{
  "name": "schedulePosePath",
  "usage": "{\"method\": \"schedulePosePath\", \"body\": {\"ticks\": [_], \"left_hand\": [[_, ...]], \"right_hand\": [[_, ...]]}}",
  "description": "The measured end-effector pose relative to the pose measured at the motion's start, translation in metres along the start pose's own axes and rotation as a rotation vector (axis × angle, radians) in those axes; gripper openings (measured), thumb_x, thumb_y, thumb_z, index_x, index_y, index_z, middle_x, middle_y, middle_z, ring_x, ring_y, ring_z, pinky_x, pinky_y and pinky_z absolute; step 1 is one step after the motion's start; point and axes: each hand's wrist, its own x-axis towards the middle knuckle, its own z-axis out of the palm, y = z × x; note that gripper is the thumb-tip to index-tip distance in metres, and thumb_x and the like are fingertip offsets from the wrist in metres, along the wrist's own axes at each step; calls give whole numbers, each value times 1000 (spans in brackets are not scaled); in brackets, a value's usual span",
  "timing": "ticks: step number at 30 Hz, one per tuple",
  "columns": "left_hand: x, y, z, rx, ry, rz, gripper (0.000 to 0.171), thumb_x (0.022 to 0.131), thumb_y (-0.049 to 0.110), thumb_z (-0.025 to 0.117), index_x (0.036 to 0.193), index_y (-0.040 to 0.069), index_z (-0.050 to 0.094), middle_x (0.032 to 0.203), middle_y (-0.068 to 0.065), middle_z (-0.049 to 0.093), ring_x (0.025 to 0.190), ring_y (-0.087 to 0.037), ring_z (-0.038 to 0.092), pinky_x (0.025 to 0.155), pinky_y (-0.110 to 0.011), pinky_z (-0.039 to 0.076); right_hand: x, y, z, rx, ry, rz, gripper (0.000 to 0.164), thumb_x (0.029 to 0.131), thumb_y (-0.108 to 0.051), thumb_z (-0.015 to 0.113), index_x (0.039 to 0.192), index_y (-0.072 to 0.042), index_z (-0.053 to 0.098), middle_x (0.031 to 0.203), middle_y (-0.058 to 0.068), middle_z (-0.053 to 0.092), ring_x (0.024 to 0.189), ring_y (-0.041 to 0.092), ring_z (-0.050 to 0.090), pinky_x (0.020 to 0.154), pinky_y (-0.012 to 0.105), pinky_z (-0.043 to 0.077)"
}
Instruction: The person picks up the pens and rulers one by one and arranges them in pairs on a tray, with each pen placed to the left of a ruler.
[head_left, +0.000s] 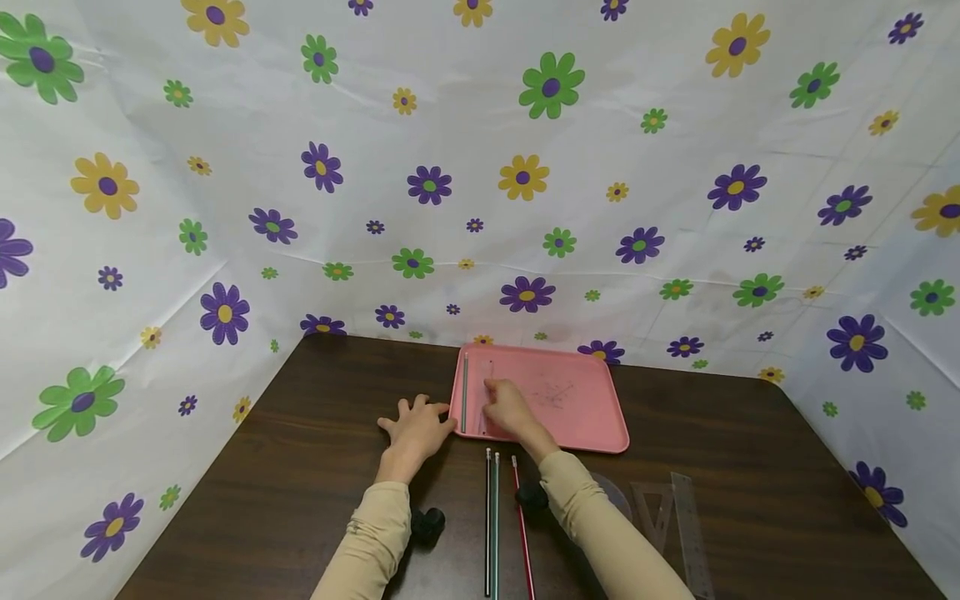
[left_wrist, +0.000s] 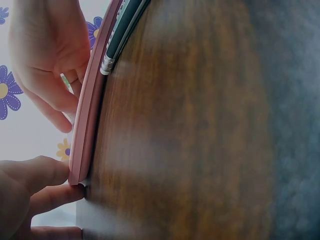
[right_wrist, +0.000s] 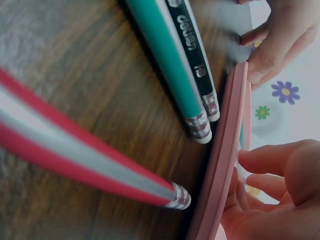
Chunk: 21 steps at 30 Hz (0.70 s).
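A pink tray (head_left: 585, 408) lies at the back of the dark table. Inside it, along the left side, is a green pencil (head_left: 464, 392). Beside that pencil a clear ruler (head_left: 491, 367) lies lengthwise. My right hand (head_left: 512, 410) reaches over the tray's front rim and pinches the ruler with curled fingers, which partly cover it. My left hand (head_left: 418, 429) rests at the tray's front left corner with its fingers spread. In the left wrist view its thumb (left_wrist: 47, 172) touches the corner of the tray.
In front of the tray lie a black pencil (head_left: 488, 517), a second green pencil (head_left: 496, 533) and a red pencil (head_left: 522, 533). To the right are a clear set square (head_left: 662, 525) and another clear ruler (head_left: 690, 533). A clear round-edged piece (head_left: 613, 493) is partly hidden by my right sleeve.
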Motion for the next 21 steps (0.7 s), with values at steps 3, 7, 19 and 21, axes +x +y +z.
{"method": "schedulePosePath", "body": {"ticks": [3, 7, 19, 21], "left_hand": [[0, 0, 0, -4, 1, 3, 43, 97, 41, 58, 132, 17, 66, 146, -21, 46, 133, -49, 34, 96, -86, 17], [-1, 0, 0, -9, -1, 6, 43, 98, 41, 58, 132, 17, 66, 147, -21, 46, 133, -50, 34, 96, -86, 17], [0, 3, -1, -2, 6, -7, 42, 97, 40, 60, 131, 16, 67, 145, -21, 47, 132, -49, 34, 97, -86, 17], [-1, 3, -1, 0, 6, -7, 42, 97, 40, 60, 131, 16, 67, 145, -21, 48, 132, -49, 35, 97, -86, 17]], "right_hand": [[0, 1, 2, -38, 0, -26, 59, 77, 13, 58, 134, 19, 48, 139, 36, 50, 130, 42, 52, 112, 50, 39], [0, 1, 5, -100, 19, -56, 53, 77, 12, 58, 129, 20, 53, 133, 37, 53, 131, 45, 50, 112, 51, 39], [-4, -3, 5, -170, -7, -84, 41, 83, 8, 57, 122, 18, 60, 135, 35, 51, 130, 45, 49, 113, 51, 39], [-5, -3, 4, -167, -22, -81, 43, 85, 6, 58, 126, 18, 58, 136, 35, 51, 131, 45, 49, 113, 51, 38]]}}
